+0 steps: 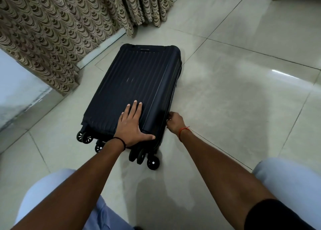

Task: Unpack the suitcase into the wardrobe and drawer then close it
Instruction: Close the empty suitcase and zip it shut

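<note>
One dark ribbed hard-shell suitcase (pixel 133 89) lay flat and closed on the tiled floor (pixel 234 94), wheels (pixel 152 162) toward the person, top end near the patterned curtain (pixel 57 29). No readable brand or label; a small plate at its far end was illegible. Left hand (pixel 132 126) pressed flat on the lid, fingers straight and spread. Right hand (pixel 174 121) had its fingers curled at the right side seam, pinching something too small to identify, possibly the zip pull. Cord bands circled both wrists.
</note>
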